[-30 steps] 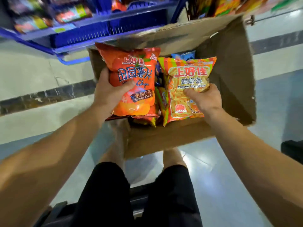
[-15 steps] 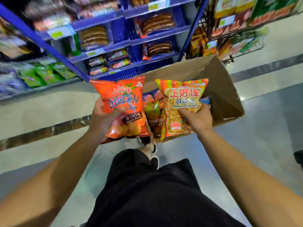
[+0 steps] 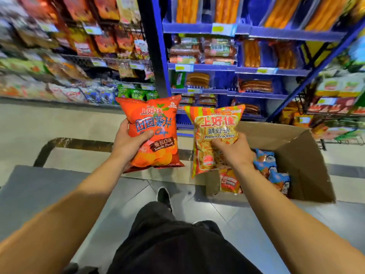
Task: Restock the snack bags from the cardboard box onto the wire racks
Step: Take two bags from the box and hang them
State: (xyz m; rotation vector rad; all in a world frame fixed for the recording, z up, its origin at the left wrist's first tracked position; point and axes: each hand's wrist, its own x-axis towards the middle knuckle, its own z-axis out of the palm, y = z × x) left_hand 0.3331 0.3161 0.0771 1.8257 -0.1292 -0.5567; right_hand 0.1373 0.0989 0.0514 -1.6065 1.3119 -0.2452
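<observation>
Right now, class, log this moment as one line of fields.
left hand: holds tomato chips bag | right hand: holds prawn crackers bag | cardboard box: open, bags inside | stage: carrying

- Glossy grey and beige tiled floor with a dark inlaid border strip.
- Blue metal shelving stacked with packaged sausages.
- Blurred packed shelves at left.

Bright store light, blurred left shelves, wide-angle bending.
</observation>
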